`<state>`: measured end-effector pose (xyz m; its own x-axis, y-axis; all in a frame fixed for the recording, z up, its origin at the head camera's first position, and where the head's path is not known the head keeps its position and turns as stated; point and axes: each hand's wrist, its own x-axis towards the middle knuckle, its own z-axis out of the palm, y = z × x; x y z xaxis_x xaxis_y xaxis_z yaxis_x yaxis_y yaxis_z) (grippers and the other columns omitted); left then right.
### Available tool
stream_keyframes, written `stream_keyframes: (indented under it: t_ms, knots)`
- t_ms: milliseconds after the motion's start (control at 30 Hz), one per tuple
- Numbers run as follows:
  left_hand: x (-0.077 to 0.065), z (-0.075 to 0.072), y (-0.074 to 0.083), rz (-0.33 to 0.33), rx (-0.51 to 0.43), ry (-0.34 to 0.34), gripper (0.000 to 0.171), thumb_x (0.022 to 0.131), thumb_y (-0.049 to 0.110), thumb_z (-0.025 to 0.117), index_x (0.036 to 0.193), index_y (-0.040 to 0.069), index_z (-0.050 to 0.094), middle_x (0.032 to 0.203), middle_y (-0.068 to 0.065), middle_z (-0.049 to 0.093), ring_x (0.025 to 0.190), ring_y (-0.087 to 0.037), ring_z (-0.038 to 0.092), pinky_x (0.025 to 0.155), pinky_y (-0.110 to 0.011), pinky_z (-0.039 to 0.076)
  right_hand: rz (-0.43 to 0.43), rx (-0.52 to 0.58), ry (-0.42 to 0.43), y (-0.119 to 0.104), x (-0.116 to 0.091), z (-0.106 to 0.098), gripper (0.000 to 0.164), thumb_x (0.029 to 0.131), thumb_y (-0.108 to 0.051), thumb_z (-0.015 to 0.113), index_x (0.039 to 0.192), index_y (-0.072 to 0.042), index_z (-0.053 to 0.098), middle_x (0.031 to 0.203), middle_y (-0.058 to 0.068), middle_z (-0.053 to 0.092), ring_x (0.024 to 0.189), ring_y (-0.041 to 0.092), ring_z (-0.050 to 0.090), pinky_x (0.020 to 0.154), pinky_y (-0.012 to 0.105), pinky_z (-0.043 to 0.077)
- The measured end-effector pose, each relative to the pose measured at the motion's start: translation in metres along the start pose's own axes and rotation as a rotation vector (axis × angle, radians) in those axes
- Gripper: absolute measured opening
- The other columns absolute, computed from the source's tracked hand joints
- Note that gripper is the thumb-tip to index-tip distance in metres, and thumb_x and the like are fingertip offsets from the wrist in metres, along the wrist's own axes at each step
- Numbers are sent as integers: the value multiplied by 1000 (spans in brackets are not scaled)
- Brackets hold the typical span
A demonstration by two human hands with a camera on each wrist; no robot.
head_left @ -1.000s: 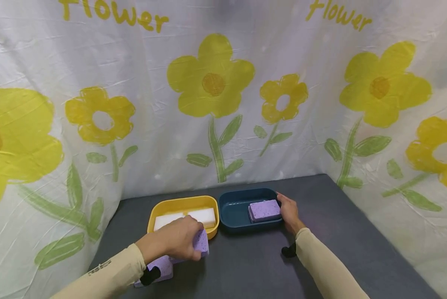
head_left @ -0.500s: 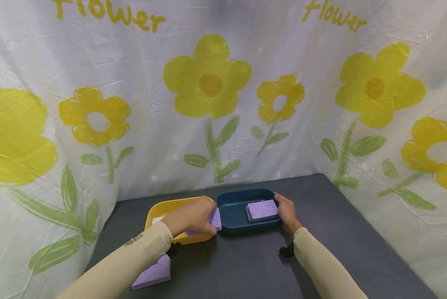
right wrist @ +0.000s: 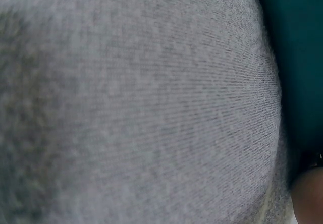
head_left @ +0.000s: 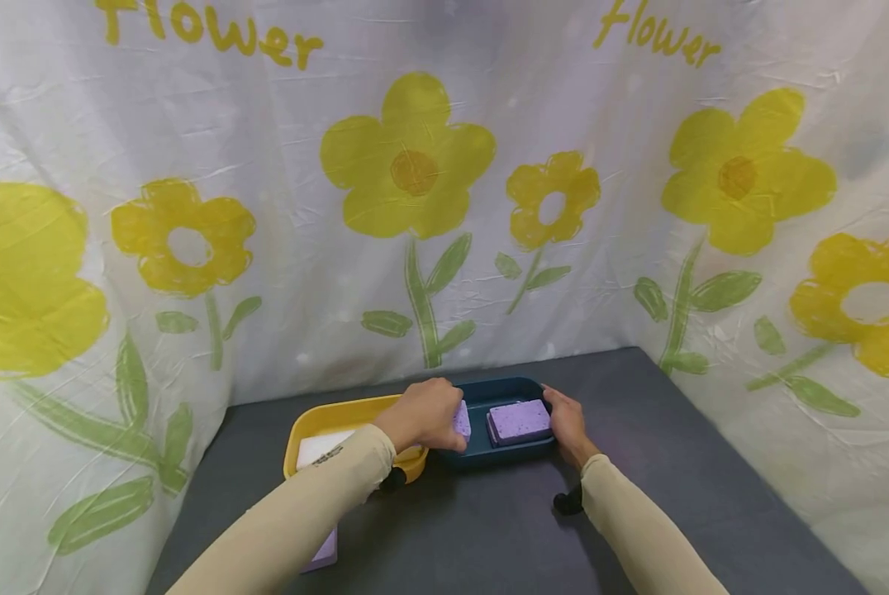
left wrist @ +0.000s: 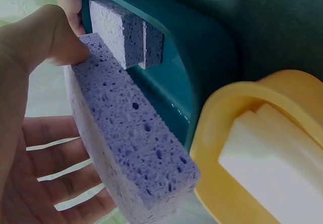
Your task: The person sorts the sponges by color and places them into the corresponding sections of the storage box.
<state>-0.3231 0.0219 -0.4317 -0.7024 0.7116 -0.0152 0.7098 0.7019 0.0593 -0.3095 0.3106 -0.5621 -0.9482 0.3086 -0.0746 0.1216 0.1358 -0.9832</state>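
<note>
My left hand point(head_left: 424, 415) holds a purple sponge point(left wrist: 131, 113) between thumb and fingers, over the left part of a dark blue-green box point(left wrist: 214, 47). The sponge is speckled with small holes and tilted in the left wrist view. Inside the box, two purple sponges point(head_left: 520, 419) lie stacked towards the right end. My right hand point(head_left: 569, 423) grips the box's right end at the rim. A yellow box point(head_left: 340, 407) stands directly left of the blue-green one, holding white blocks point(left wrist: 275, 166); my left forearm partly covers it.
Another purple sponge point(head_left: 324, 552) lies on the dark table point(head_left: 519, 537) near the front left, mostly hidden by my left sleeve. A white curtain point(head_left: 288, 165) with painted flowers hangs behind the table and along both sides. Grey sleeve fabric point(right wrist: 151, 103) fills most of the right wrist view.
My left hand has carried the purple sponge from in front of the yellow box, up and rightwards across it, to above the blue-green box. My right hand stays at its rim.
</note>
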Motion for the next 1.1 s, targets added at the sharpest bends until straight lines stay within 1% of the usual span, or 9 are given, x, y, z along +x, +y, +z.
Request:
stream_keyframes:
  t_ms: [167,267,433,600,800,933,1000,1067,1100]
  knots:
    - [15,6,9,7,33,22,52,80,52,86,112,12,75,97,-1,71,85,-16,60,77,-33,61,-1,18,1,0,0,0,52,118,-27,39,163,-2,49,173,23,39,166,42,25,135,60,14]
    - [23,14,13,8,45,43,53,82,53,85,114,12,76,99,-1,71,86,-16,60,79,-34,60,-1,26,-2,-1,-1,0,52,118,-27,39,162,-1,49,174,23,39,166,43,25,135,60,14]
    - [35,29,16,8,37,79,53,82,53,85,114,12,75,99,-1,70,87,-17,60,81,-34,59,3,30,-5,0,0,-1,52,119,-28,38,163,-2,49,174,23,38,166,43,25,134,61,15]
    - [42,42,17,-11,8,71,53,81,53,86,113,12,75,100,-1,71,88,-17,60,83,-35,59,-6,56,-4,-1,1,1,51,119,-27,40,161,0,50,172,24,41,165,43,28,134,60,17]
    - [48,60,13,-50,-32,59,47,82,50,87,108,12,76,97,-1,70,86,-17,60,83,-36,59,-9,54,0,1,-1,0,51,119,-26,39,162,0,50,172,24,41,165,43,27,134,60,16]
    - [54,73,9,-84,-78,42,43,81,44,89,103,9,74,94,-4,69,85,-20,59,81,-39,60,-15,45,3,1,0,0,51,119,-27,39,162,-1,50,173,23,40,166,43,26,134,60,16]
    - [60,86,3,-83,-89,53,41,80,41,90,100,10,73,91,-4,68,82,-20,59,76,-40,59,-20,43,8,1,1,0,51,119,-27,40,161,-1,51,173,24,40,166,43,27,134,60,16]
    - [66,95,0,-87,-116,41,39,81,39,92,98,9,73,87,-4,68,79,-20,59,73,-41,58,-17,42,16,1,1,0,51,119,-27,40,161,-1,52,172,23,41,165,43,28,134,60,17]
    - [72,104,-4,-85,-115,38,39,81,39,92,98,10,73,87,-3,68,79,-20,60,72,-40,58,-16,41,19,1,2,0,50,119,-27,40,161,-1,52,172,23,41,165,43,28,134,60,17]
